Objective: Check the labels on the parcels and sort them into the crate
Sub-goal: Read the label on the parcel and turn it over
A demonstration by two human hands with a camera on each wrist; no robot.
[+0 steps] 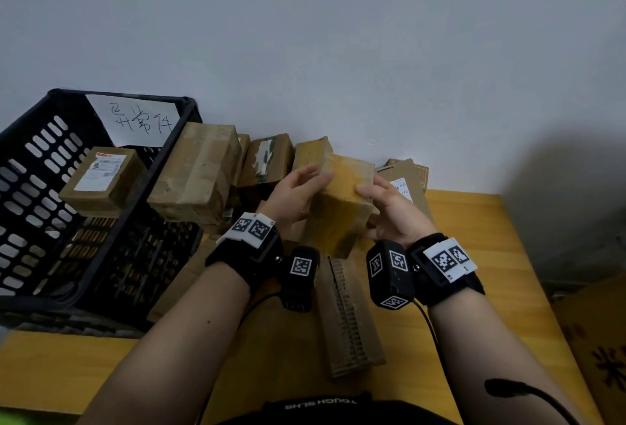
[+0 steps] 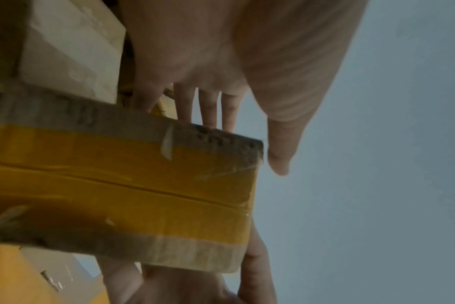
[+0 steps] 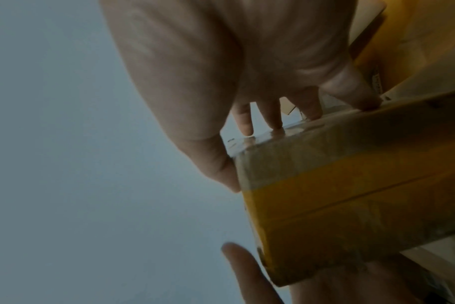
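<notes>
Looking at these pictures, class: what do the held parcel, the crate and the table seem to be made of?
Held parcel: brown cardboard, wrapped in glossy yellow tape that shows a sheen and wrinkles.
Crate: probably rigid moulded plastic, matt black, its walls pierced with even slots.
Table: looks like wood or a wood-effect laminate, yellow with faint grain lines; which one cannot be told.
</notes>
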